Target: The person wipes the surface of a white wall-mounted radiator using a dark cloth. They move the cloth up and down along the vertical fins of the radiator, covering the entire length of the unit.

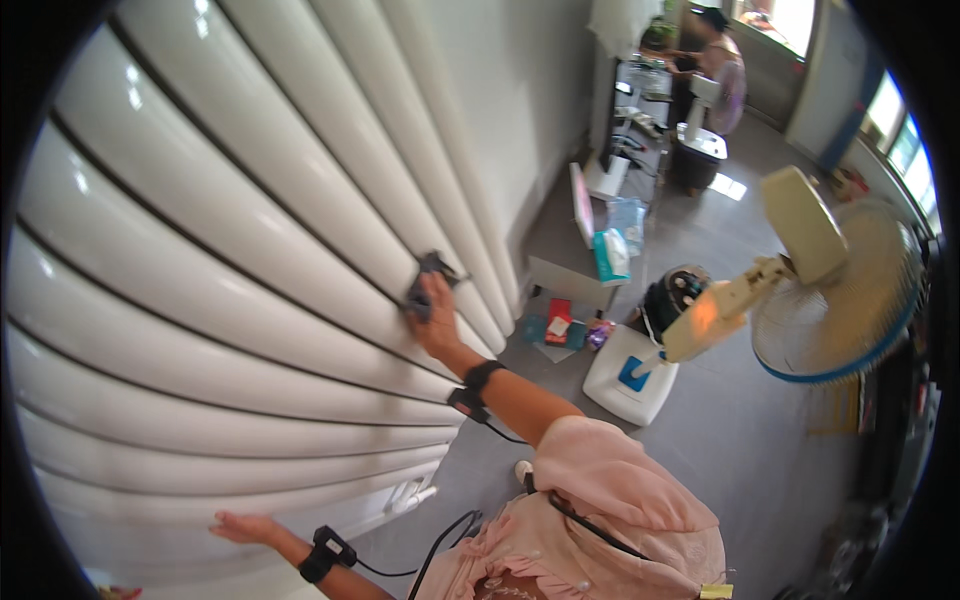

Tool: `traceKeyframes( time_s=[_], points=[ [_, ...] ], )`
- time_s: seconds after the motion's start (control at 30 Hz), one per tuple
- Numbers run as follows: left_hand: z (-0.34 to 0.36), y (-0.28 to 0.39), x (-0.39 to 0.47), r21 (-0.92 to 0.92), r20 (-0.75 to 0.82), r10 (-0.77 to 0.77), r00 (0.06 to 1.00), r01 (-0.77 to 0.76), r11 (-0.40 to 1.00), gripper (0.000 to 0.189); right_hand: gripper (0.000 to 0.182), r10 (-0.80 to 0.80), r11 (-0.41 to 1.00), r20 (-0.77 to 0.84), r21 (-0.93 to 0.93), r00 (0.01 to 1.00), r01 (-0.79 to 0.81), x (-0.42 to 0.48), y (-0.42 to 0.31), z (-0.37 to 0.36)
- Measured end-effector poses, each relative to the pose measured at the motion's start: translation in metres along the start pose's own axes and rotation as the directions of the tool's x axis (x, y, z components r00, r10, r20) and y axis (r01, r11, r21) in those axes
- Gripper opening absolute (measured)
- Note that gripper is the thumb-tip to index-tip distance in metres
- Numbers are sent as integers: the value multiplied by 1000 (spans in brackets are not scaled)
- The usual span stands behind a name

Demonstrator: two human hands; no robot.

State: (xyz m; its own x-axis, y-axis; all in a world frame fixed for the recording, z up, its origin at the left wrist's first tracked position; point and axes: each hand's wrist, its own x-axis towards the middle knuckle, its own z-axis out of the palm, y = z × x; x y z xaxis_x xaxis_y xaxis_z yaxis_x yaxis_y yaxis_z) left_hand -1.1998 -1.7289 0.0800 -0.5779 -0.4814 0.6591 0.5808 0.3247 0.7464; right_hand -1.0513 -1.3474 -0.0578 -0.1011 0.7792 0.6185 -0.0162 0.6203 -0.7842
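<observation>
A tall white column radiator (pixel 300 247) with thick glossy tubes fills the left of the view. My right hand (pixel 439 322) presses a dark grey cloth (pixel 421 296) against its tubes, towards the tubes nearest the wall. Part of the cloth is hidden under the fingers. My left hand (pixel 244 527) is held out beside the tubes at the other side of the radiator, holding nothing, fingers apart. Whether it touches the radiator I cannot tell. Each wrist wears a black strap with a small cabled box.
A standing fan (pixel 832 292) is at right on its white base (pixel 626 375). On a low grey cabinet (pixel 566 266) lies a tissue pack (pixel 611 256). Small boxes (pixel 559 322) sit below it. Black cable (pixel 442 541) hangs by my body. Another person (pixel 724 75) stands far back.
</observation>
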Motion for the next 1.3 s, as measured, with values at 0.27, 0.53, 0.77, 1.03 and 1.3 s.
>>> traceKeyframes(
  time_s=[0.27,0.53,0.77,1.03,1.3],
  points=[
    [-7,19,-3,-182,179,80,981,-47,982,67,61,-328,937,-174,62,929,343,156,-103,-1],
    [-5,22,-4,-48,52,46,998,-43,998,67,62,-246,965,-378,-7,892,263,240,-108,-5],
    [4,38,-11,-146,38,51,998,-45,988,69,53,696,718,-176,186,696,-671,87,92,-10],
    [-1,34,-7,-12,100,116,988,-115,993,64,63,-400,883,-88,229,912,410,209,-153,-14],
    [-3,32,-4,-25,61,68,996,-66,998,71,61,-119,993,-234,-36,965,113,116,-56,2]
  ],
)
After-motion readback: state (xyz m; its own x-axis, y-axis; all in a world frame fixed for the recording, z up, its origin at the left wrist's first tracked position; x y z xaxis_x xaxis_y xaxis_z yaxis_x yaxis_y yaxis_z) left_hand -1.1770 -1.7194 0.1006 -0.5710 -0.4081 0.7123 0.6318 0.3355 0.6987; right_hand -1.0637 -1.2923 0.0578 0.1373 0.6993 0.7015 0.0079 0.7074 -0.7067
